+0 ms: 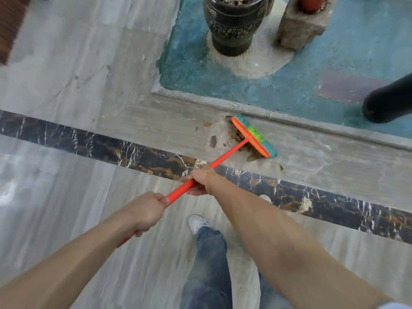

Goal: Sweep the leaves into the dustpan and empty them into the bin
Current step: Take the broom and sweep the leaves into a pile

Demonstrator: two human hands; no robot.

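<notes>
An orange broom [225, 155] with green and teal bristles rests head-down on the grey stone floor beside a raised kerb. My right hand [201, 181] is shut around the middle of its handle. Lower on the handle, my left hand [148, 212] is shut around its near end. Brown dry leaves [238, 134] lie bunched against the broom head, and a few more leaves [213, 141] are scattered to its left. No dustpan or bin is in view.
A dark patterned plant pot [231, 25] and a stone block [301, 27] stand on the blue raised area beyond the kerb [312, 123]. A black rounded object [388, 101] sits at the right edge. A dark marble strip [89, 143] crosses the floor. My jeans and white shoe [198, 223] are below.
</notes>
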